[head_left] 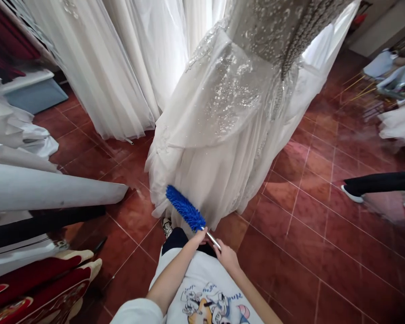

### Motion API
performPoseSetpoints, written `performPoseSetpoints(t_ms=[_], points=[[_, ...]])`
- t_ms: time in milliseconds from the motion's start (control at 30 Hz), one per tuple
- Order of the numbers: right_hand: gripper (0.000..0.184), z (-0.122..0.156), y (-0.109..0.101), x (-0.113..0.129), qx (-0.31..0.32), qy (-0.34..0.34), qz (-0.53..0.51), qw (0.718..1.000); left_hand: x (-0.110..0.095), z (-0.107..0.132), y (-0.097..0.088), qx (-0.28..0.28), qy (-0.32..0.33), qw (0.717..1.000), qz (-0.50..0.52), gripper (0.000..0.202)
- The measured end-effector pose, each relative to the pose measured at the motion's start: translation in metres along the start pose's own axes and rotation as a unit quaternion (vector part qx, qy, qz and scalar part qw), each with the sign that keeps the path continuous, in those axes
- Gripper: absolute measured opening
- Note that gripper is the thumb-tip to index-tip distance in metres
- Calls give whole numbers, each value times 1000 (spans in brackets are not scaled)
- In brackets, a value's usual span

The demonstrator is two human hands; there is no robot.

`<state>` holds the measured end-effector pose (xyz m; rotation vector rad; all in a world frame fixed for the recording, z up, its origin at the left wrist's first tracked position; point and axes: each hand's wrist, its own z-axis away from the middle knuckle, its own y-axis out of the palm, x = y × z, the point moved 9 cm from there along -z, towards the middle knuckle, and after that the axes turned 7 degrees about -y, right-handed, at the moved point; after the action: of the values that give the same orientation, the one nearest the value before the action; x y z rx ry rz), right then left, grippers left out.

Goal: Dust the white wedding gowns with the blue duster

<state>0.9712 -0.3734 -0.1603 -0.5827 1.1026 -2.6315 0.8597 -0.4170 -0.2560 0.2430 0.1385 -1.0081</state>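
**Blue duster held at the hem of a beaded gown**

The person looks down over a white printed T-shirt point(205, 297) at both forearms, which meet low in the middle of the view. The left hand point(198, 237) is clenched around the duster point(185, 209) just where its fluffy blue head joins the thin metal handle point(213, 240). The right hand point(227, 258) grips the lower end of that same handle, fingers wrapped about it, so the tool is grasped in two places and slants up and to the left. The blue head lies against the bottom folds of a white gown point(229, 121), close above the floor point(310, 252).

The gown stands upright in front of the person (its support is hidden under the cloth), with sequins and beading thick across the upper skirt and a plainer, softer layer falling below. More white dresses point(121, 67) hang behind it to the left. The floor is of glossy red-brown tiles. One of the person's own shoes point(167, 226) peeks out beside the hem. At the left edge lie pale fabric rolls point(54, 189) and red garments with gold trim point(37, 274). At the right edge another person's dark-trousered leg and white shoe point(353, 195) reach into view, well apart from the hands.
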Motion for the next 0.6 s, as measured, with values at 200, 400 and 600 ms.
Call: performPoseSetpoints(t_ms=[200, 400, 600], points=[[35, -19, -9, 46, 9, -90, 5, 996, -3, 13, -36, -126, 22, 988, 87, 43], [40, -28, -57, 120, -58, -230, -46, 970, -70, 95, -99, -299, 221, 913, 168, 47], [38, -24, -127, 145, -269, -317, -101, 904, -155, 177, -77, -259, 396, 857, 205, 42]])
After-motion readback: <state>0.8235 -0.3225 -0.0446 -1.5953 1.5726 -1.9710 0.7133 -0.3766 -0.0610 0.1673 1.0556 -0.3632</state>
